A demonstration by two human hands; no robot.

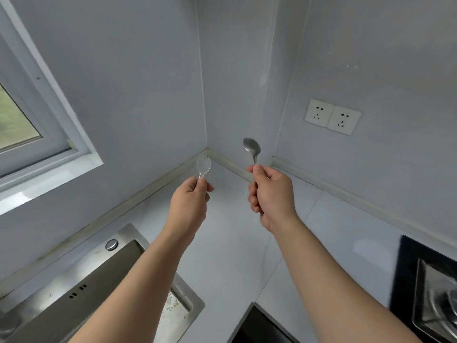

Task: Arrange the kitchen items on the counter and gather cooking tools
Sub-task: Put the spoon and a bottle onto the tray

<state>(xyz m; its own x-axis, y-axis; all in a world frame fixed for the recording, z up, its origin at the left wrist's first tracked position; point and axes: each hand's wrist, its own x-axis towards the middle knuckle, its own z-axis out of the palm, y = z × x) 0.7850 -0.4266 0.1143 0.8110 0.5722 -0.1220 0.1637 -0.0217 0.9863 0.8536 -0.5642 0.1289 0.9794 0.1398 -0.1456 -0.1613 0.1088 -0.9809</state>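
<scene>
Stage: gathering looks under way. Two utensils are in hand, and neither has been set down on the bench (230,243) yet.
Left hand: the left hand (190,199) is raised over the back corner of the bench. Its fingers (201,184) pinch the short handle of a plastic spork (203,165), head up.
Right hand: the right hand (269,194) is raised alongside, apart from the left. Its fingers (257,170) are curled round the handle of a metal spoon (252,147), thumb pressed on the stem, bowl up.
Position of tools: both are in the air above the corner, touching nothing but the hands.
Left to do (my judgement): both tools still need setting down or storing, and the arranging is still to come. No holder or tray shows from here, so I cannot tell where they are meant to go.
Spork: translucent, almost colourless plastic with short tines on a rounded bowl. It is thin and probably light and a little flexible.
Spoon: grey steel with a dull sheen, an oval bowl and a narrow stem. Most of the handle is hidden in the fist.
Bench: pale, smooth, glossy slabs with one seam, and a cream sealing strip along the walls.
Sink: a rectangular brushed stainless sink (99,280) at the left, with a round cap on its rim and pale specks on the near edge.
Hob: a black glass hob (405,268) at the right with a metal burner surround, partly out of view.
Walls: plain pale panels, with a double socket (332,116) on the right wall and a window (24,120) on the left.
</scene>
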